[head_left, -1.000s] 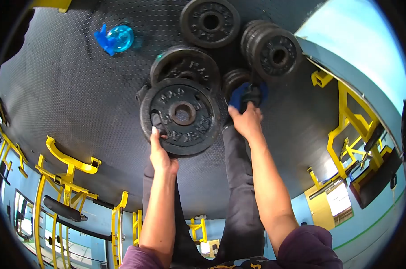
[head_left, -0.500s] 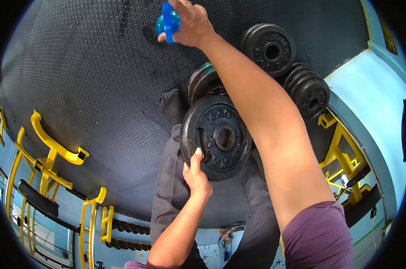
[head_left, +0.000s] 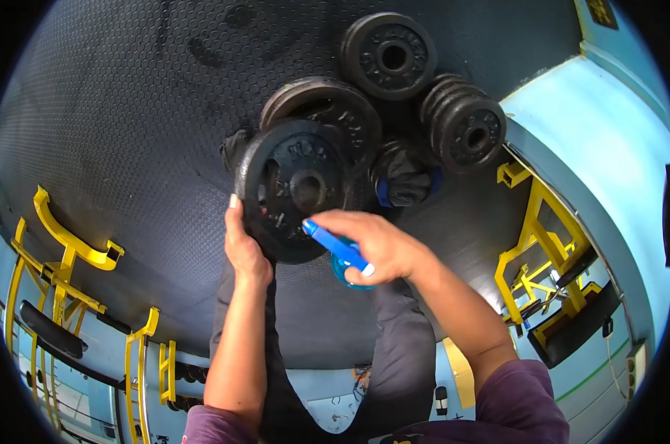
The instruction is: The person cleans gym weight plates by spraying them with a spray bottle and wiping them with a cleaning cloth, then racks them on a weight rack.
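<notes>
A black weight plate (head_left: 299, 154) stands tilted on edge between my legs. My left hand (head_left: 246, 250) grips its left rim, with the thumb along the edge and the other fingers largely hidden. Close to the plate's lower right, my right hand (head_left: 383, 243) is closed around a spray bottle (head_left: 336, 246) with a blue trigger head. The bottle's nozzle points toward the plate's face, and its teal body is mostly covered by the hand. Just behind the plate lean more weight plates (head_left: 353, 129).
Farther off stand a larger plate stack (head_left: 409, 78) and a smaller one (head_left: 461, 140). A crumpled dark cloth (head_left: 410, 181) lies right of the plate. Yellow gym frames (head_left: 68, 259) line the left, with another yellow frame (head_left: 546, 237) at right beside a light-blue wall (head_left: 594, 140).
My right hand has brought the spray bottle back from the far floor to the plate's front. My left hand has shifted from the plate's slot to its outer left rim.
</notes>
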### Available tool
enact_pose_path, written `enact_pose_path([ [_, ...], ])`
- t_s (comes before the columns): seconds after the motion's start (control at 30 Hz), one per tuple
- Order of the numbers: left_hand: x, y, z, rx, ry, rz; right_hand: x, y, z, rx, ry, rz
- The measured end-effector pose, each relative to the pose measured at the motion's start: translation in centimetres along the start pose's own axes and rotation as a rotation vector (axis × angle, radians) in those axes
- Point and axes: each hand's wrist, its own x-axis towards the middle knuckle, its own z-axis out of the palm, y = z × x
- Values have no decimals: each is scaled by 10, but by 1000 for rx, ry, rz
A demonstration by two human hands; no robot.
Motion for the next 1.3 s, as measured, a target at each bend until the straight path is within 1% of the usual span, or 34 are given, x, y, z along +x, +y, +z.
enact_pose_path([
  [0.07,-2,2,11,41,6,51,-26,20,18,-51,-77,120],
  [0.1,-7,6,18,59,33,36,-36,29,25,-71,-146,219],
  [0.13,-8,3,18,72,31,33,-46,39,30,-61,-137,221],
  [0.2,-6,4,13,173,38,28,-60,57,35,-36,-159,340],
  [0.23,-5,5,11,182,42,34,-66,65,32,-51,-52,350],
  [0.27,-6,5,11,194,53,23,-63,76,22,-46,-34,404],
  [0.3,-6,3,11,202,59,11,-62,83,12,-100,-5,502],
  [0.33,-6,2,13,202,55,11,-57,85,0,-142,59,498],
  [0.37,-6,2,15,199,54,39,-44,78,-13,-81,111,575],
  [0.4,-8,2,16,197,54,65,-30,73,-23,-183,188,490],
  [0.47,-5,0,14,211,63,66,4,57,-41,-258,53,347],
  [0.5,-1,1,11,228,77,68,17,47,-46,-260,55,339],
  [0.57,-1,4,9,246,65,37,39,30,-51,-80,20,231],
  [0.6,-1,6,10,226,41,13,50,25,-57,-98,142,78],
  [0.63,0,6,9,227,33,30,64,11,-68,-82,201,68],
  [0.67,1,6,9,220,38,26,82,8,-78,-172,297,-32],
  [0.7,2,7,10,220,33,30,102,6,-84,-258,444,-69],
  [0.73,3,8,10,223,29,33,127,9,-92,-314,535,-162],
  [0.77,6,6,7,251,48,49,159,18,-99,-456,712,-374],
  [0.83,8,7,3,321,54,80,207,27,-117,-681,749,-361],
  [0.87,10,7,4,335,48,96,232,46,-127,-690,752,-363],
  [0.93,11,8,3,315,43,88,274,98,-137,-869,899,-446],
  [1.0,16,8,-2,312,42,66,284,110,-140,-822,910,-394],
  [1.03,19,8,-7,316,33,63,280,112,-137,-778,917,-343],
  [1.1,21,9,-9,342,42,52,267,114,-130,-761,919,-308],
  [1.13,17,14,-3,315,51,13,257,109,-126,-744,924,-285],
  [1.17,15,15,0,281,50,-24,244,102,-121,-662,978,-190],
  [1.2,15,17,2,245,50,-57,225,95,-119,-673,989,-174],
  [1.23,19,14,-6,258,50,-64,205,93,-117,-697,1045,-99],
  [1.3,13,16,3,262,50,-33,150,85,-100,-764,1190,30],
])
